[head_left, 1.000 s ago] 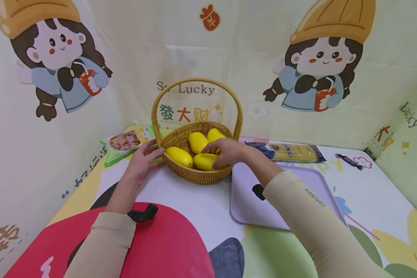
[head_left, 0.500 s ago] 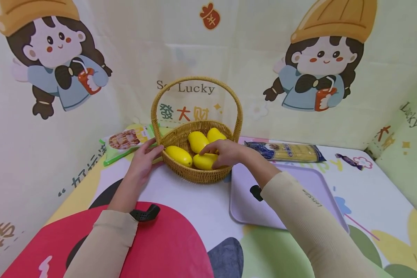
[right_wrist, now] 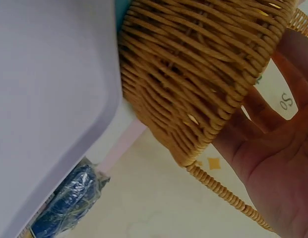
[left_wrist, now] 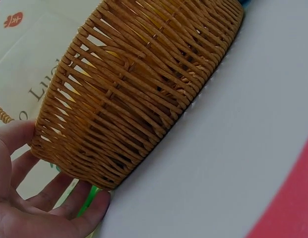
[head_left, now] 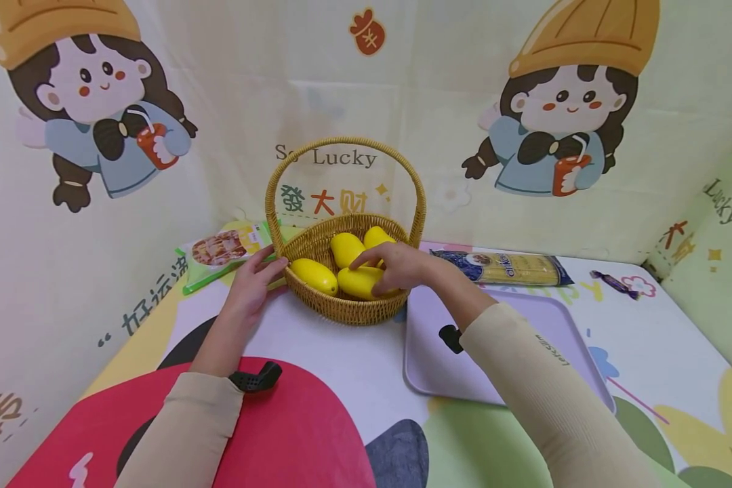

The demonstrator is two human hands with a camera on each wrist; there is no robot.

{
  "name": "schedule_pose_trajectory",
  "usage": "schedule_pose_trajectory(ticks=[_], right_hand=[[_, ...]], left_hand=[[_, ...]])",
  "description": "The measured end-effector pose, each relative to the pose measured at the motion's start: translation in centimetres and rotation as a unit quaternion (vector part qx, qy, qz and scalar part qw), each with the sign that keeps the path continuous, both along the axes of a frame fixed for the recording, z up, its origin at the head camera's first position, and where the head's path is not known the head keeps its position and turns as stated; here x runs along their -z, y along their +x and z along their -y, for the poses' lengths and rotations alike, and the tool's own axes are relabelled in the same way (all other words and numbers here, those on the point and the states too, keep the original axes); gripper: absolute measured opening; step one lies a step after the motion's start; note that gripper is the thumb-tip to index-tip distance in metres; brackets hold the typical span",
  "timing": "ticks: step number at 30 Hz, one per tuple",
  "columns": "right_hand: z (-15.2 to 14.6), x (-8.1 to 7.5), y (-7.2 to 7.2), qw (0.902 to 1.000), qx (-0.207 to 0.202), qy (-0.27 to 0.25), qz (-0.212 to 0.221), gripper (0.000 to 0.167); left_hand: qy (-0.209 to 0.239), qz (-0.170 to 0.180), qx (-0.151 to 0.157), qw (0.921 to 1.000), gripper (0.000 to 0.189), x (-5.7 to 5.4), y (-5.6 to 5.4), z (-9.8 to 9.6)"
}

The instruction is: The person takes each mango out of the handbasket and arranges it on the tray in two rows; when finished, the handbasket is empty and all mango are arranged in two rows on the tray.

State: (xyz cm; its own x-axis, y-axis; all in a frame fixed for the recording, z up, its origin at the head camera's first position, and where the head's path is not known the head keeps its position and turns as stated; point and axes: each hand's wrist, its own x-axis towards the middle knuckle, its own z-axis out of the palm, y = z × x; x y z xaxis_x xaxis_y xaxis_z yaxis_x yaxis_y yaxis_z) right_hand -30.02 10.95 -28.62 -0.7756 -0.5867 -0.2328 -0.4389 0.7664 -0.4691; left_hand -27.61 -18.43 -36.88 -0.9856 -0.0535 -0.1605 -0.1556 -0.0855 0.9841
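A woven wicker basket (head_left: pixel 356 312) with a tall arched handle stands at the back of the table and holds several yellow mangoes (head_left: pixel 314 276). My left hand (head_left: pixel 250 281) is at the basket's left side; in the left wrist view its thumb touches the rim and its spread fingers (left_wrist: pixel 54 191) lie along the wicker wall. Over the right front of the basket, my right hand (head_left: pixel 399 266) grips the front mango (head_left: pixel 356 282) with curled fingers and thumb. In the right wrist view the basket wall hides that mango, and the palm (right_wrist: pixel 277 158) shows beyond the rim.
A lilac tray (head_left: pixel 427 369) lies right of the basket, under my right forearm. Behind it is a pack of spaghetti (head_left: pixel 509 268), with a purple wrapped candy (head_left: pixel 615 285) farther right. A green-edged food bag (head_left: pixel 222 251) lies left of the basket. Printed cloth walls surround the table.
Both hands stay at the basket almost unmoved. The front mango under my right hand has shifted very slightly left.
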Motion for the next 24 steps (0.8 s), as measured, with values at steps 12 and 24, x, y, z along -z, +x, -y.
schedule_pose_trajectory(ticks=[12, 24], right_hand=[[-0.2, -2.2, 0.8, 0.9999, -0.003, -0.009, -0.01, 0.056], [-0.5, -4.7, 1.7, 0.9994, 0.009, -0.005, -0.034, 0.056]], left_hand=[[-0.01, -0.004, 0.006, 0.9999, 0.067, 0.2, 0.1, 0.0], [-0.011, -0.01, 0.017, 0.9997, 0.067, 0.2, 0.1, 0.2]])
